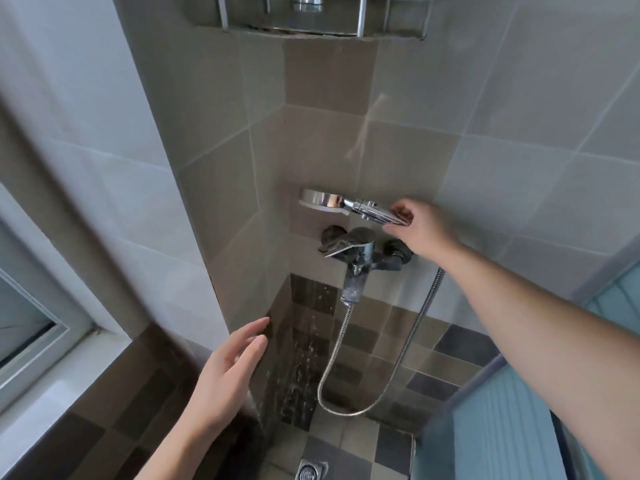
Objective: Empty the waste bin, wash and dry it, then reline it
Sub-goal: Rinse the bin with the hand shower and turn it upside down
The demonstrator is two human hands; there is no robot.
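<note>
right hand [420, 226] at shower head [346, 204] — left hand [225, 372] free

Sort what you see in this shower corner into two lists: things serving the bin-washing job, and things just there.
Serving the job:
shower head, gripped at its handle by the right hand
mixer tap
hose
left hand, open, holding nothing
floor drain

Just there:
wire shelf above
window frame
</note>
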